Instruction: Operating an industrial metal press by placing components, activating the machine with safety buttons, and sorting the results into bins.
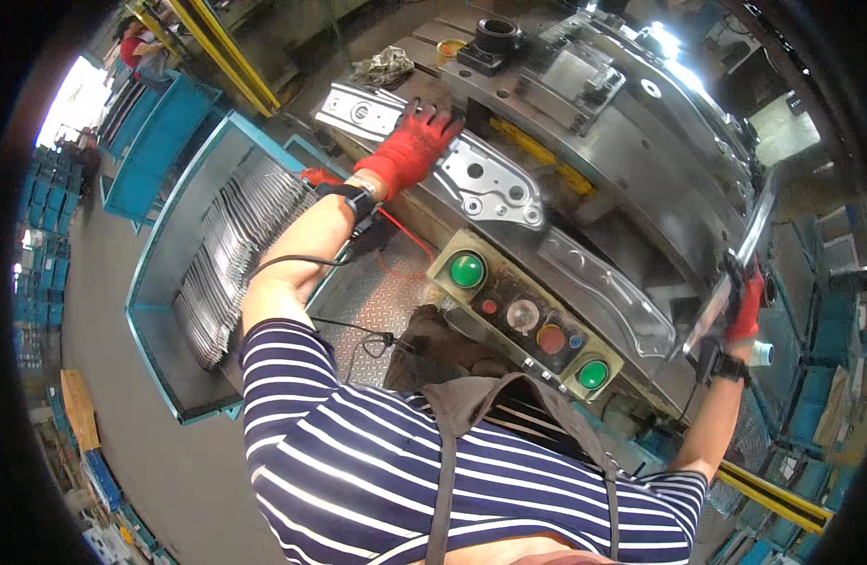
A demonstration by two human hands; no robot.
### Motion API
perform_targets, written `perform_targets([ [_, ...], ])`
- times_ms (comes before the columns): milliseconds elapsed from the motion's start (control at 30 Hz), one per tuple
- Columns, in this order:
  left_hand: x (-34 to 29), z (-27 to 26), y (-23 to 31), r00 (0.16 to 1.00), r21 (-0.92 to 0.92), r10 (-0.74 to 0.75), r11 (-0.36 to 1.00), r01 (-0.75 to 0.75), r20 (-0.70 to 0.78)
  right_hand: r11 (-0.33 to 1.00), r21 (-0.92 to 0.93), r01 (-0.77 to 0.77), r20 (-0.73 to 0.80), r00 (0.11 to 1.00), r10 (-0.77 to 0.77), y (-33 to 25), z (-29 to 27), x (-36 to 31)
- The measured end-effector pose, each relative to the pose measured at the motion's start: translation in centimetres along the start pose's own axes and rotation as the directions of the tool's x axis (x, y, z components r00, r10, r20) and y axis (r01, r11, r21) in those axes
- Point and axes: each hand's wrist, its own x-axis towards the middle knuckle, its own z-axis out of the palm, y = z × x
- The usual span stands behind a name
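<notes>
My left hand (413,149), in a red glove with dark fingertips, lies across a long stamped metal panel (495,181) with holes. Its fingers curl over the panel's far edge. At the right, my right hand (748,303), also gloved in red, is closed around a long, narrow metal piece (759,218) that stands tilted; part of its grip is hidden. Between the hands, a second formed metal panel (612,287) rests along the near edge of the press bed. Black bands with cords circle both wrists.
A control box (523,315) with two green buttons sits in front of me. At left, a blue bin (151,273) holds several stacked metal panels (240,250). The dark die (631,141) fills the far side. A crumpled rag (385,68) lies behind the left panel. A person (140,52) is far left.
</notes>
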Motion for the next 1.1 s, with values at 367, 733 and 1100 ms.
perform_targets([
  [367, 3.1, 7.3, 2.6, 0.997, -0.111, -0.072, 0.991, 0.068, -0.028, 0.942, -0.333, 0.037, 0.029, 0.999, -0.029, -1.6, 1.0, -3.0],
  [733, 2.4, 6.4, 1.7, 0.992, -0.307, -0.106, 0.944, 0.122, 0.069, 0.334, -0.864, 0.378, 0.309, 0.920, -0.240, -12.7, 8.6, 10.2],
  [1100, 1.6, 5.7, 1.3, 0.984, -0.341, -0.091, 0.930, 0.138, 0.151, 0.245, -0.880, 0.406, 0.369, 0.911, -0.185, -10.5, 9.2, 29.1],
])
